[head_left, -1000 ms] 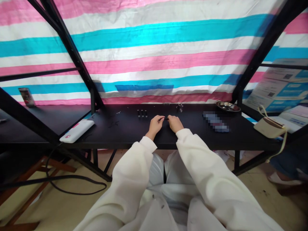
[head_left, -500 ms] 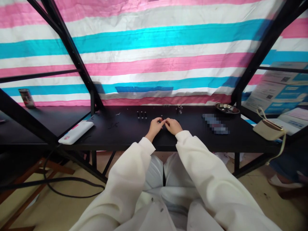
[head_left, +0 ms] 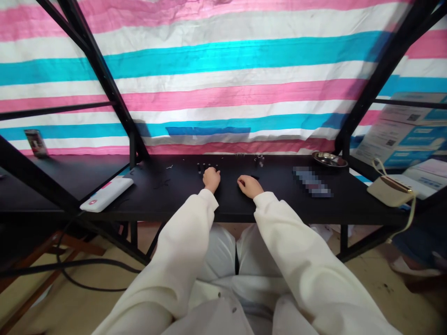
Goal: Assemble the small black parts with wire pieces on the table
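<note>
My left hand (head_left: 211, 179) is closed at the right end of a row of small black cylinders (head_left: 199, 168) with pale ends. One such piece, its pale end showing just past my fingertips, seems to be in that hand; the fingers hide most of the row. My right hand (head_left: 250, 185) rests on the black table (head_left: 230, 204), apart from the left, with fingers curled together. Whatever those fingers hold, if anything, is hidden. Tiny metallic pieces (head_left: 261, 161) lie in a small cluster beyond my right hand, and more small pieces (head_left: 240, 155) line the back edge.
A white oblong device (head_left: 107, 193) lies at the left. To the right are a blurred-out item (head_left: 312, 182), a shiny metal dish (head_left: 329, 159) and a beige pouch (head_left: 390, 190) with a strap. Black frame posts (head_left: 120, 111) rise before a striped sheet (head_left: 237, 56). A can-like object (head_left: 36, 143) stands far left.
My hands were together over the table and have parted. The left moved left to the row of cylinders, where another pale end now shows. The right stayed nearly in place.
</note>
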### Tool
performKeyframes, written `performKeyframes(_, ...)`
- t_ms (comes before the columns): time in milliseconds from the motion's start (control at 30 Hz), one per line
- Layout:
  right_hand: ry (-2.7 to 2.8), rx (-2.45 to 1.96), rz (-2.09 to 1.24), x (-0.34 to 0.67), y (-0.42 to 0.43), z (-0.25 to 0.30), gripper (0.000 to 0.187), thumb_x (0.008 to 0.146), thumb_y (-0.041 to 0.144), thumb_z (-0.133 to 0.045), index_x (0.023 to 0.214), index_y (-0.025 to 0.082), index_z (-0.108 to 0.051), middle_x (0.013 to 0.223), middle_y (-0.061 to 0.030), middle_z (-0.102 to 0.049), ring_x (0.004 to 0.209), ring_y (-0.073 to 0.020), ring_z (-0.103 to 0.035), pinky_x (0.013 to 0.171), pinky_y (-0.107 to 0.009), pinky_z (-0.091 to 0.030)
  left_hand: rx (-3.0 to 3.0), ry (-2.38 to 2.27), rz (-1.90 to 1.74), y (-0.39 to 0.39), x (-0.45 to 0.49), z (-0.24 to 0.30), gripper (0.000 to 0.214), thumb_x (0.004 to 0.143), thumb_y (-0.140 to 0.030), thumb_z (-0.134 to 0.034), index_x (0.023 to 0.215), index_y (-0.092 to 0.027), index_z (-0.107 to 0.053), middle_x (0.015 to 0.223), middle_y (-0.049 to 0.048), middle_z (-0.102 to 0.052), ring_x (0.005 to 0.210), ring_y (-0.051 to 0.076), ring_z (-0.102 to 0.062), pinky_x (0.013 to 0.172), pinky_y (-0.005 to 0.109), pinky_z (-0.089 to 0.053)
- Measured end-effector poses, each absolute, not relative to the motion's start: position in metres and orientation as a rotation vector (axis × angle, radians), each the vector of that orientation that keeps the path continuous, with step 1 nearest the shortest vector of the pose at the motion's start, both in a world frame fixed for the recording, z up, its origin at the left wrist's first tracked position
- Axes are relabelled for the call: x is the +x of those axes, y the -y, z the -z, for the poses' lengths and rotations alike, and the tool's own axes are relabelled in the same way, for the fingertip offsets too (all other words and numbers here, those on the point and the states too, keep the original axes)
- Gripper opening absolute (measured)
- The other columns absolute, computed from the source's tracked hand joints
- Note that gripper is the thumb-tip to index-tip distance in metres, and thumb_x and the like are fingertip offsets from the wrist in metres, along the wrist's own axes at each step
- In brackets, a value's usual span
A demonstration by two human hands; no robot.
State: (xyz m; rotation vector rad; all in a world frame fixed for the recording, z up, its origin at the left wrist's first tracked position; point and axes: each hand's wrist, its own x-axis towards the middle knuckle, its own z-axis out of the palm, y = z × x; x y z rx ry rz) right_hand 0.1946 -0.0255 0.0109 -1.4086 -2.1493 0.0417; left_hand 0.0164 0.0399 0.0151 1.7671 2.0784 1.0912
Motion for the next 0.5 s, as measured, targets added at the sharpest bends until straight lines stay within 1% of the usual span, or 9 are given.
performKeyframes(167,2.118,-1.443,-0.048,0.194,0.025,-0.01,0.016,0.083,0.018,-0.045,0.082,0.018,-0.061,0.084,-0.0054,-0.064,0.076,-0.0159,-0.057,0.071,-0.026,-0.041,1.848,-2.165,-0.93,-0.037,0.016,-0.02,0.016,0.078,-0.028,-0.058,0.083,-0.015,-0.064,0.094,0.0205,-0.064,0.091,0.032,-0.063,0.074,0.042,-0.047)
performKeyframes(267,2.042,-1.503,-0.046,0.197,0.025,-0.01,0.016,0.083,0.02,-0.045,0.082,0.02,-0.061,0.083,-0.005,-0.064,0.076,-0.0169,-0.057,0.071,-0.027,-0.04,1.903,-2.19,-0.849,-0.035,0.015,-0.023,0.018,0.079,-0.027,-0.056,0.086,-0.012,-0.063,0.095,0.0227,-0.063,0.092,0.034,-0.062,0.074,0.043,-0.047)
performKeyframes(333,1.916,-1.588,-0.031,0.202,0.024,-0.011,0.017,0.083,0.021,-0.043,0.083,0.02,-0.06,0.083,-0.0057,-0.064,0.077,-0.0179,-0.057,0.071,-0.028,-0.04,1.938,-2.198,-0.799,-0.034,0.014,-0.026,0.017,0.079,-0.026,-0.056,0.085,-0.012,-0.063,0.094,0.0226,-0.063,0.093,0.034,-0.062,0.074,0.041,-0.047)
performKeyframes(433,1.579,-1.81,0.035,0.214,0.022,-0.012,0.021,0.083,0.02,-0.041,0.092,0.017,-0.059,0.091,-0.0105,-0.062,0.087,-0.0218,-0.056,0.075,-0.032,-0.04,1.997,-2.17,-0.738,-0.028,0.014,-0.029,0.017,0.078,-0.027,-0.059,0.084,-0.012,-0.062,0.091,0.0202,-0.063,0.095,0.031,-0.062,0.076,0.037,-0.047)
performKeyframes(500,1.379,-1.96,0.054,0.222,0.02,-0.011,0.025,0.081,0.02,-0.043,0.101,0.014,-0.058,0.1,-0.0146,-0.059,0.097,-0.0259,-0.053,0.078,-0.037,-0.039,2.037,-2.152,-0.696,-0.021,0.017,-0.031,0.019,0.078,-0.029,-0.06,0.085,-0.012,-0.062,0.09,0.0191,-0.063,0.095,0.03,-0.062,0.077,0.035,-0.046)
